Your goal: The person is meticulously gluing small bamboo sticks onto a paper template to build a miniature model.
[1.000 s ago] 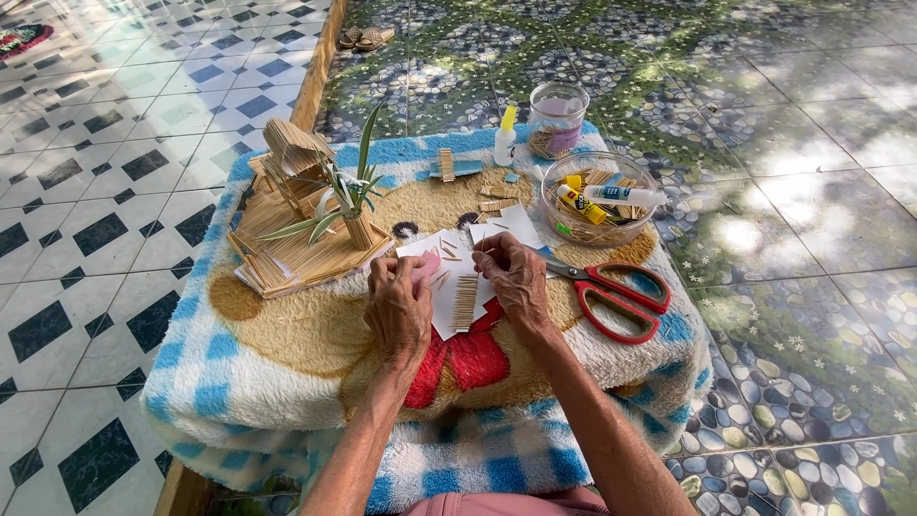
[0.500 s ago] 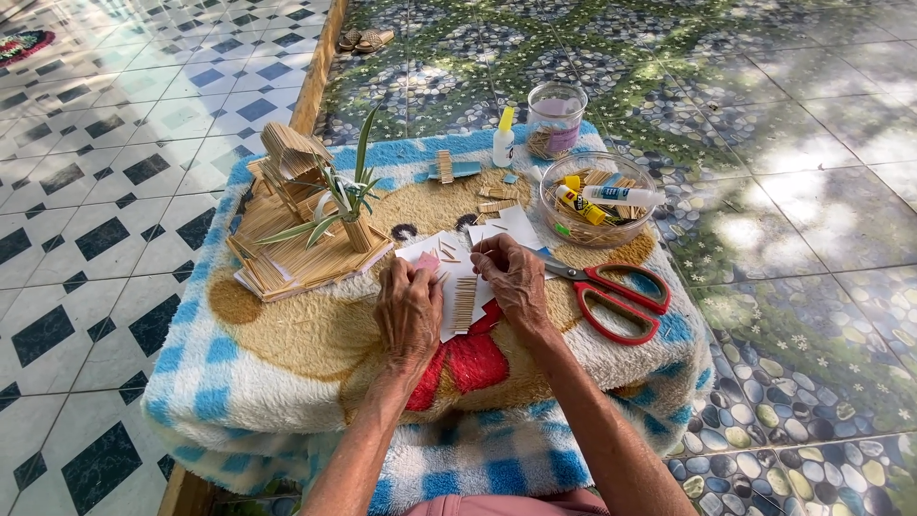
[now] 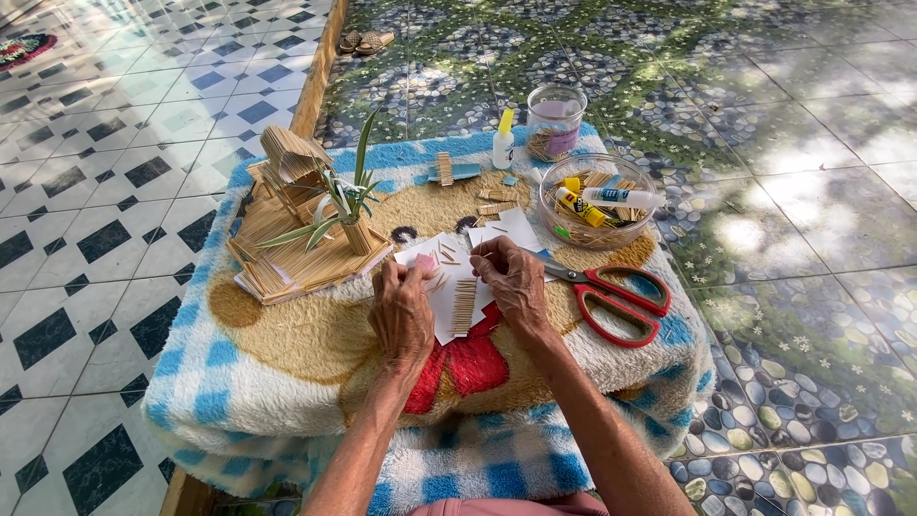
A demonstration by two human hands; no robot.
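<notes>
My left hand [image 3: 403,311] and my right hand [image 3: 512,279] rest on white paper sheets [image 3: 458,277] laid on a fuzzy blue, white and tan blanket [image 3: 287,382]. Between my fingertips I pinch a thin toothpick [image 3: 457,269], one end in each hand. A small panel of glued toothpicks [image 3: 463,306] lies on the paper between my wrists. Loose toothpicks are scattered on the paper above my hands.
A toothpick model house with a green plant sprig [image 3: 310,215] stands at left. Red scissors [image 3: 611,296] lie at right. Behind them sit a clear bowl with glue tubes [image 3: 597,201], a glue bottle [image 3: 503,143] and a plastic jar [image 3: 556,119]. Tiled floor surrounds the blanket.
Both hands stay over the paper with only slight finger movements. Nothing else has moved.
</notes>
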